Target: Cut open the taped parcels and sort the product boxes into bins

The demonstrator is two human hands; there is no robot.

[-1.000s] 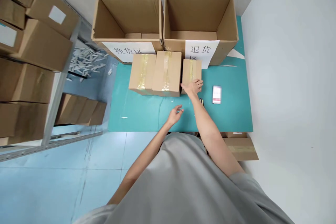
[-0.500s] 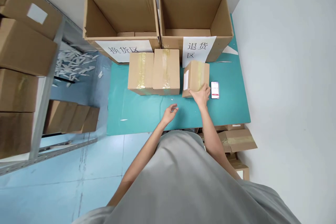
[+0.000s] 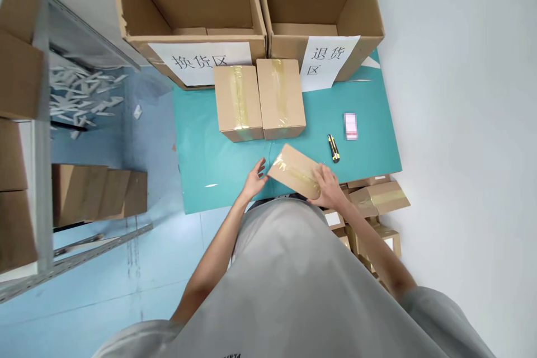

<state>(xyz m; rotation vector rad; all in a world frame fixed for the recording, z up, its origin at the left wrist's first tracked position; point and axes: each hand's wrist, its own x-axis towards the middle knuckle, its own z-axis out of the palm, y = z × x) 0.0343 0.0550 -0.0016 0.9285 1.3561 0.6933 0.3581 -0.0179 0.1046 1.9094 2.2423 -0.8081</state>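
A small taped cardboard box (image 3: 293, 170) is at the table's front edge, close to my body, turned at a slant. My right hand (image 3: 327, 185) grips its right end, thumb and fingers wrapped around it. By the box's left corner is my left hand (image 3: 255, 179), fingers apart; whether it touches the corner I cannot tell. Farther back, two taped cardboard boxes, a left one (image 3: 238, 100) and a right one (image 3: 281, 95), stand side by side. A black and yellow utility knife (image 3: 334, 149) lies right of the held box, with a phone (image 3: 351, 126) beyond it.
Two large open cartons, left (image 3: 193, 61) and right (image 3: 289, 47), stand at the back of the green table (image 3: 201, 162), each with a paper sign. A shelf with boxes (image 3: 17, 75) rises at the left. More boxes (image 3: 381, 198) are below the table's right side. A white wall (image 3: 461, 123) bounds the right.
My right hand has lifted the small box off its place beside the other two and brought it toward my body, turning it. My left hand has moved near its corner. The knife has come into view.
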